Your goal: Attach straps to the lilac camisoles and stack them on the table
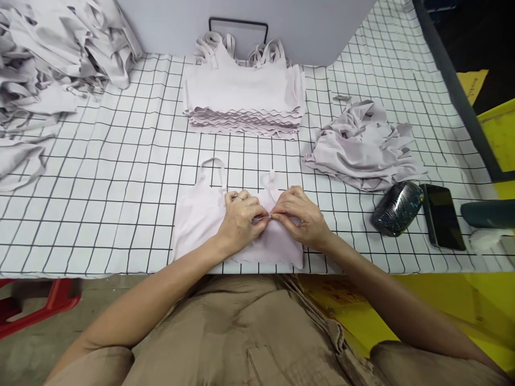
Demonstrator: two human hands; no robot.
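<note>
A pale pink strappy bra top (pixel 197 220) lies flat at the table's front edge, straps pointing away from me. Over its middle, my left hand (pixel 241 221) pinches a small bit of the fabric between thumb and forefinger; a ring shows on one finger. My right hand (pixel 301 217) does the same just beside it, fingertips almost meeting those of the left. Whether a thread or a fabric edge runs between the fingertips is too small to tell. The right strap (pixel 272 179) is partly folded behind my right hand.
A neat stack of similar tops (pixel 243 91) lies ahead, before a grey box (pixel 257 32). A loose garment pile (pixel 366 145) lies right, near a dark shiny rounded object (pixel 398 209), a phone (pixel 443 217) and a dark green cylinder (pixel 488 214). More garments (pixel 68 48) heap at left.
</note>
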